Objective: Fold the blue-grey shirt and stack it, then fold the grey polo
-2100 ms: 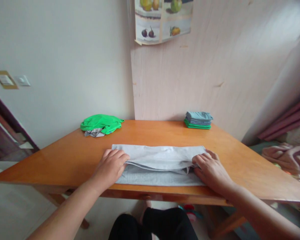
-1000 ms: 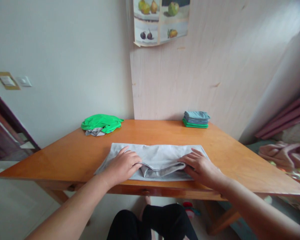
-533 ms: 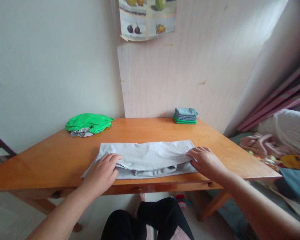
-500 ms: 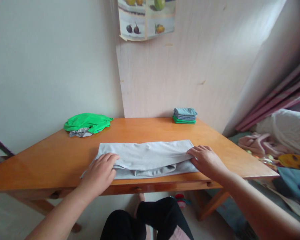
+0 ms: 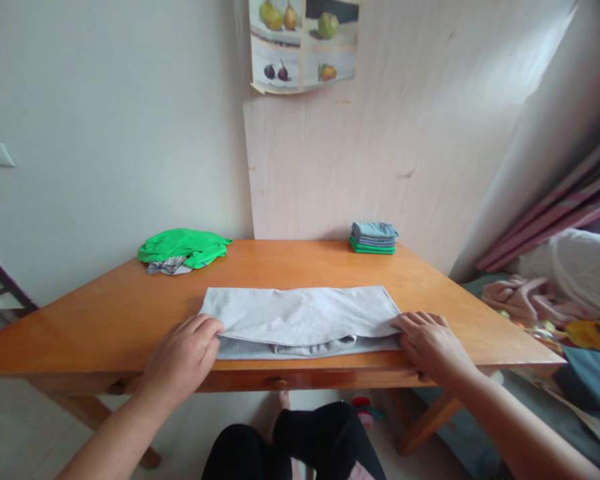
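Note:
A light grey shirt (image 5: 300, 313) lies folded into a wide strip along the front edge of the wooden table. What looks like its curved neckline shows under the upper layer at the front. At the strip's left end, my left hand (image 5: 187, 350) is closed on the cloth's front corner, thumb tucked toward the fabric. My right hand (image 5: 435, 347) grips the opposite corner the same way. Both sets of fingertips are partly hidden, and the upper layer stretches fairly flat between them.
A crumpled green garment (image 5: 185, 245) lies with striped cloth at the table's (image 5: 280, 261) back left. Toward the back right stands a neat stack of folded clothes (image 5: 374, 238). Fruit pictures (image 5: 305, 47) hang on the wall. Bedding (image 5: 513, 297) and other items are at the right.
Both hands have come down slightly toward the table's front edge and a little outward, drawing the upper layer flatter. The camera view has tilted up a bit.

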Action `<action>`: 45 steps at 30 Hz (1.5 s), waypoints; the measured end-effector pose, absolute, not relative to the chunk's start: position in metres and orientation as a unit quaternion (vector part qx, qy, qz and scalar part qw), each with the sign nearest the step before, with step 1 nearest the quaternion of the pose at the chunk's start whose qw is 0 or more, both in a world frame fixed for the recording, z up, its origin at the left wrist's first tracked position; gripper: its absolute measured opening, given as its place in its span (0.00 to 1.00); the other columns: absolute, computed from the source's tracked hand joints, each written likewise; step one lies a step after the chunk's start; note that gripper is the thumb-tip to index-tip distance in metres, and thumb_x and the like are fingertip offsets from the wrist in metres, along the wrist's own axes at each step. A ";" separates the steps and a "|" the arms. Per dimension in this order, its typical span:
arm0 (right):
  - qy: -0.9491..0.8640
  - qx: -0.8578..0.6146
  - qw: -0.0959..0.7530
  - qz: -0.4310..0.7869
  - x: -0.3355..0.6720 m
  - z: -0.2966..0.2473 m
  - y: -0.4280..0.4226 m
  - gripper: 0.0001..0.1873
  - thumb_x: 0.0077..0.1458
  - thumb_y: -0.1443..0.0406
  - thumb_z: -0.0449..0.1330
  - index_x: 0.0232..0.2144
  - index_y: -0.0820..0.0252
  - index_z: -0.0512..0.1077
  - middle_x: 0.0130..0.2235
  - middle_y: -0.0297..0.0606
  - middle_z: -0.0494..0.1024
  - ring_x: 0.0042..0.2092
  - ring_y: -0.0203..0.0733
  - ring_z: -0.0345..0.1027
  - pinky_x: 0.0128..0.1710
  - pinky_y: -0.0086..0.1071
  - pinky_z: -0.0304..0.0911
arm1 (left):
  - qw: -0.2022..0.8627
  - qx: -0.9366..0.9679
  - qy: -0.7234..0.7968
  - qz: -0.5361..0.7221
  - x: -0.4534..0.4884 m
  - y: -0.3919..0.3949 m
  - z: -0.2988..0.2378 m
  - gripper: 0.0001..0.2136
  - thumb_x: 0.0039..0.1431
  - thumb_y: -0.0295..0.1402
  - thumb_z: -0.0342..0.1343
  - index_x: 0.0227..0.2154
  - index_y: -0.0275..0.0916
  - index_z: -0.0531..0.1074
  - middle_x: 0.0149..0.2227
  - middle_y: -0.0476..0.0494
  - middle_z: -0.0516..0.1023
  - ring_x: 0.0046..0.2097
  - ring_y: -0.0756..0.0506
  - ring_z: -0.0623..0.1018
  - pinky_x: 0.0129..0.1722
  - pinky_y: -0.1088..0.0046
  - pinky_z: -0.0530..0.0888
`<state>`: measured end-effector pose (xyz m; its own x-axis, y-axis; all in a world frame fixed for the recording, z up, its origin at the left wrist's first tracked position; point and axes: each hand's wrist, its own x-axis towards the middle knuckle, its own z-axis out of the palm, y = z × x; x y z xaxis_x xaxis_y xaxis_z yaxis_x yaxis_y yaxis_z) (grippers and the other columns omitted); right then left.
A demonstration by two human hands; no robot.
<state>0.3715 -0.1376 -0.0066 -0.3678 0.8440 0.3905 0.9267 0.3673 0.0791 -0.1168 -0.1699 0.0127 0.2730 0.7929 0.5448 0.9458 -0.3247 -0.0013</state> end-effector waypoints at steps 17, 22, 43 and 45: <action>-0.796 -0.525 0.301 0.005 0.401 -0.011 -0.111 0.17 0.64 0.50 0.54 0.38 0.51 0.79 0.44 0.48 0.82 0.45 0.55 0.77 0.43 0.42 0.71 | -0.047 -0.597 -0.677 -0.429 -0.171 -0.133 0.013 0.12 0.63 0.41 0.48 0.35 0.42 0.73 0.35 0.48 0.82 0.39 0.44 0.80 0.38 0.72 0.71; -0.802 -0.507 0.315 0.018 0.363 -0.008 -0.094 0.19 0.64 0.49 0.54 0.42 0.51 0.79 0.47 0.44 0.82 0.47 0.53 0.78 0.45 0.42 0.73 | -0.027 -0.554 -0.755 -0.351 -0.172 -0.083 0.013 0.19 0.64 0.49 0.45 0.31 0.42 0.73 0.36 0.43 0.82 0.39 0.41 0.80 0.36 0.70 0.69; -0.828 -0.547 0.112 -0.051 0.324 -0.033 -0.054 0.33 0.69 0.48 0.42 0.67 0.57 0.62 0.69 0.48 0.60 0.71 0.56 0.47 0.66 0.60 0.51 | 0.095 -0.583 -0.793 -0.149 -0.136 -0.047 0.014 0.15 0.64 0.41 0.50 0.49 0.43 0.73 0.54 0.35 0.77 0.56 0.33 0.74 0.52 0.52 0.69; -0.832 -0.538 0.125 -0.050 0.318 -0.030 -0.058 0.33 0.69 0.49 0.42 0.68 0.58 0.61 0.70 0.47 0.58 0.72 0.55 0.44 0.68 0.58 0.49 | 0.105 -0.634 -0.748 -0.165 -0.129 -0.050 0.013 0.18 0.67 0.42 0.46 0.53 0.43 0.71 0.57 0.36 0.75 0.58 0.36 0.73 0.55 0.55 0.69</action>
